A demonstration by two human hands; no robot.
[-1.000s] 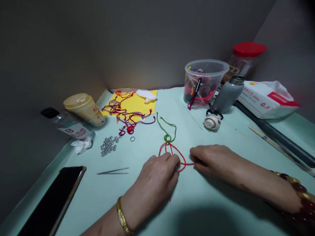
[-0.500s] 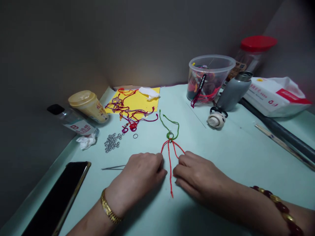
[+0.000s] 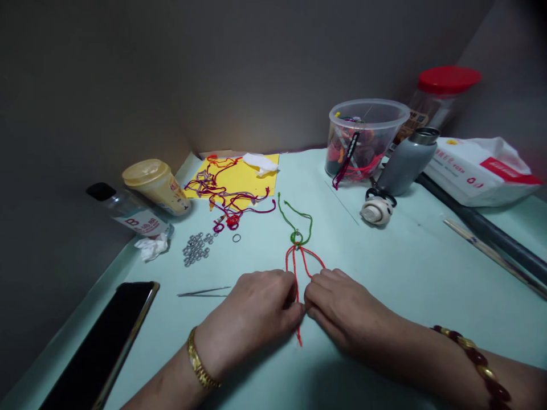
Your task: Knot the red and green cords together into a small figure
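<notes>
Several red cords [image 3: 304, 263] fan out toward me from a small knot, below a looped green cord [image 3: 311, 223] with a small metal ring in it. My left hand [image 3: 267, 299] is closed on the leftmost red cord, its thumb reaching over the middle strand. Fingers pinched, my right hand [image 3: 335, 302] grips the red cords on the right side. The two hands nearly touch, and the fingertips hide the cord ends they hold. Left of my left hand lie metal tweezers [image 3: 200, 293].
Silvery beads [image 3: 195, 249] and a loose ring [image 3: 236, 238] lie left. Behind are tangled threads on yellow paper [image 3: 239, 176], a clear tub [image 3: 367, 111] and a grey flask [image 3: 408, 162]. A phone [image 3: 98, 341], a bottle [image 3: 128, 210] and a yellow cup [image 3: 156, 185] stand along the left.
My left hand has moved right, bringing the leftmost red cord toward the middle strand and closing the gap to my right hand. More of the tweezers shows.
</notes>
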